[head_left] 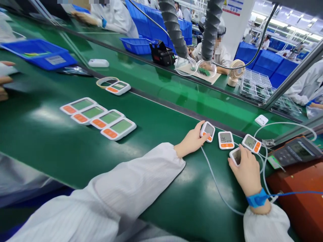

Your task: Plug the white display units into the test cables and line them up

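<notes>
My left hand point(191, 140) reaches across the green belt and its fingers close round a small white monitor unit point(208, 130) with an orange button. My right hand point(247, 166), with a blue wrist strap point(257, 199), rests over another white unit point(235, 155), fingers curled on it. Between and beyond them lie two more units with lit displays point(226, 139) point(251, 143). Thin clear tubes point(214, 178) run from the units across the belt.
A row of several white-and-orange units point(98, 118) lies left on the belt, one more point(118, 87) by a tape ring. Blue bin point(40, 53) far left. A grey meter point(295, 152) on a brown box at right. Other workers sit beyond the belt.
</notes>
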Motion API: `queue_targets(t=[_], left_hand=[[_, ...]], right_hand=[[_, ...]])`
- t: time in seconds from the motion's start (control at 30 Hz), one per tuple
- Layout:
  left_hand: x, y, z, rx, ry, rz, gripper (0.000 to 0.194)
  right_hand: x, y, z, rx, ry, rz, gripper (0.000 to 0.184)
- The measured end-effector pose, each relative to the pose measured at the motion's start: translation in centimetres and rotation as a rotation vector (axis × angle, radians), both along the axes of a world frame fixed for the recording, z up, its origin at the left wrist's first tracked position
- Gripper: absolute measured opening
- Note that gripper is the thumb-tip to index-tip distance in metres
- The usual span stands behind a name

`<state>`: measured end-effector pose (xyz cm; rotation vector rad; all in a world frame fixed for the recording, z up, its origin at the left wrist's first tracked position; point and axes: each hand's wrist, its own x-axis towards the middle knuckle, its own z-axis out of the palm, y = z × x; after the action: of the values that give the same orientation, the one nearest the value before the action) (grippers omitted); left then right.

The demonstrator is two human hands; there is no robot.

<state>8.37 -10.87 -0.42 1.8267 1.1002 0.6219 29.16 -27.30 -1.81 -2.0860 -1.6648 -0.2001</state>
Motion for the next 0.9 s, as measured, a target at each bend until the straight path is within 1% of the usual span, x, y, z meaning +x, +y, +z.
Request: queue_targets(t=[0.07,0.13,0.17,0.2,0.23,0.27,0.3,0.33,0.37,0.4,0.43,0.47,0.53,0.6,0.63,0.67,0.73,0.8,0.9], left_hand=[[-0.5,0.2,0.5,0.157,0.186,-0.003,0.071],[-1.0,-0.1,1.1,0.290,0.299,0.024,0.069],[-1.2,-0.6,1.4,0.327,0.296,0.030,0.066],[-1.3,-1.5,1.6,0.328,0.241,0.008,0.063],[-1.2,-2.6,1.8,0.284,0.147,-0.055,0.060],[-1.0,-3.9,1.8,0.196,0.032,-0.171,0.058],[-0.7,-5.3,1.6,0.063,-0.085,-0.326,0.061],[-0.3,-6.7,1.4,-0.073,-0.172,-0.479,0.067],[0.2,-7.9,1.0,-0.178,-0.229,-0.584,0.074],[0.6,-8.9,0.6,-0.254,-0.280,-0.613,0.076],[1.0,-9.5,0.2,-0.329,-0.327,-0.603,0.074],[1.4,-9.7,-0.2,-0.407,-0.373,-0.569,0.066],[1.7,-9.0,-0.7,-0.594,-0.468,-0.494,0.048],[1.6,-7.5,-0.8,-0.755,-0.545,-0.460,0.044],[1.5,-6.7,-0.7,-0.795,-0.571,-0.449,0.046],[1.4,-6.0,-0.6,-0.806,-0.585,-0.440,0.049],[1.1,-5.0,-0.3,-0.772,-0.583,-0.432,0.053],[0.8,-4.5,-0.1,-0.731,-0.553,-0.433,0.057],[0.5,-4.4,0.1,-0.728,-0.513,-0.457,0.061]], right_hand=[[0.3,0.1,-0.2,-0.010,0.118,-0.008,0.068],[0.1,0.1,-0.1,-0.005,0.280,-0.010,0.070],[-0.1,0.1,0.0,-0.003,0.367,-0.004,0.069],[-0.3,0.1,0.2,-0.001,0.453,0.006,0.067],[-0.6,0.0,0.3,0.002,0.533,0.016,0.064],[-0.9,-0.1,0.4,0.006,0.603,0.025,0.062],[-1.3,-0.2,0.5,0.013,0.662,0.035,0.060],[-1.6,-0.2,0.5,0.025,0.710,0.045,0.059],[-1.8,-0.3,0.4,0.043,0.750,0.057,0.060],[-2.0,-0.3,0.3,0.060,0.785,0.072,0.060],[-2.2,-0.3,0.2,0.072,0.822,0.092,0.062],[-2.3,-0.2,0.1,0.073,0.874,0.115,0.062],[-2.4,0.0,-0.1,0.052,1.026,0.174,0.064],[-2.3,0.2,-0.3,0.024,1.167,0.240,0.061],[-2.3,0.3,-0.3,0.003,1.190,0.273,0.058],[-2.4,0.3,-0.4,-0.023,1.168,0.303,0.054],[-2.5,0.3,-0.4,-0.076,1.038,0.344,0.045],[-2.8,0.1,-0.5,-0.097,0.881,0.349,0.039],[-2.9,-0.1,-0.4,-0.079,0.729,0.334,0.036]])
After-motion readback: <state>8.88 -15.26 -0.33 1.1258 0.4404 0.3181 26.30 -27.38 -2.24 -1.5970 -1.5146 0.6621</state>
